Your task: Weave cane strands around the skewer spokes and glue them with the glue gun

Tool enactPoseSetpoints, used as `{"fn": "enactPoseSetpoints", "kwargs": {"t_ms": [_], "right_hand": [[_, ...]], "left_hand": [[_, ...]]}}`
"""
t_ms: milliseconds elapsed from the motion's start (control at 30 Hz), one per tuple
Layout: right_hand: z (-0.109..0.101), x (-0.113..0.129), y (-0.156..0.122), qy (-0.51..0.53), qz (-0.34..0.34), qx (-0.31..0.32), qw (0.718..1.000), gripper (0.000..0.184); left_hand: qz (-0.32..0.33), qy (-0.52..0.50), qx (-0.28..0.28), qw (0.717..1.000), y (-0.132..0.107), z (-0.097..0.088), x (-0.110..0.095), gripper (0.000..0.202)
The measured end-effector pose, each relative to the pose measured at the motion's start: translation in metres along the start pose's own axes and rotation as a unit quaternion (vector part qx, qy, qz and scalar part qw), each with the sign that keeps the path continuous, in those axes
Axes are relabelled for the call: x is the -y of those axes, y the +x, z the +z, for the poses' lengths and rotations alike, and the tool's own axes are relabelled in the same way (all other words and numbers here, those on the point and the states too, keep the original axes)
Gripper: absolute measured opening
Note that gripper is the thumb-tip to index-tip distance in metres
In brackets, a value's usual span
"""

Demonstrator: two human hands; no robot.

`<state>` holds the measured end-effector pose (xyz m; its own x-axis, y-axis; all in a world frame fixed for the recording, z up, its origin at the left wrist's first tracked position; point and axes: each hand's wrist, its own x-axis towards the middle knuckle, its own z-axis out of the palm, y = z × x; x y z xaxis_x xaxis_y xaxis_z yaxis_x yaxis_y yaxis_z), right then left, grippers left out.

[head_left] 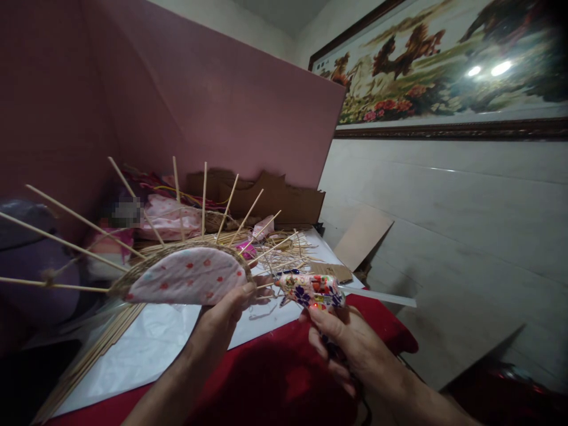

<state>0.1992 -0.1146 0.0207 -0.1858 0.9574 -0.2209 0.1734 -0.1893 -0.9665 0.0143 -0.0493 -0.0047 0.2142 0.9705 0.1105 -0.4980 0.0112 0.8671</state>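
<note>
The half-round panel (190, 277), faced with spotted cloth, is held above the table (146, 346) with its straight edge down and pale sticks (205, 201) fanning from its curve. The left hand (227, 309) pinches the panel's right end, thumb in front, fingers passing behind. Just right of the panel, the right hand (339, 331) wraps the grip of a flowered glue gun (313, 290) (a red light glows on it; whether the trigger is pressed I can't tell). The gun lies nearly level lengthwise, nozzle (277, 283) toward the panel's right end, near the left fingertips, contact unclear; its glue stick (384, 296) juts away from the panel.
</note>
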Motion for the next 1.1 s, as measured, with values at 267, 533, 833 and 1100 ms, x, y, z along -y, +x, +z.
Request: {"fn": "enactPoseSetpoints", "kwargs": {"t_ms": [267, 533, 833, 1100], "right_hand": [[-0.0001, -0.0011, 0.0010, -0.002, 0.003, -0.008, 1.000, 0.052], [0.0007, -0.0012, 0.0009, 0.004, -0.004, -0.005, 1.000, 0.051], [0.0002, 0.0007, -0.0009, -0.007, -0.001, 0.000, 1.000, 0.051], [0.0002, 0.0007, -0.0006, -0.013, 0.001, -0.001, 1.000, 0.051]], "left_hand": [[0.004, -0.001, -0.009, 1.000, -0.0024, 0.0027, -0.0023, 0.023], [-0.005, 0.015, -0.006, 1.000, -0.0025, 0.0008, -0.0018, 0.023], [0.004, -0.004, -0.019, 1.000, -0.0039, 0.0035, -0.0032, 0.016], [-0.001, -0.004, -0.029, 1.000, -0.0033, 0.0035, -0.0028, 0.018]]}}
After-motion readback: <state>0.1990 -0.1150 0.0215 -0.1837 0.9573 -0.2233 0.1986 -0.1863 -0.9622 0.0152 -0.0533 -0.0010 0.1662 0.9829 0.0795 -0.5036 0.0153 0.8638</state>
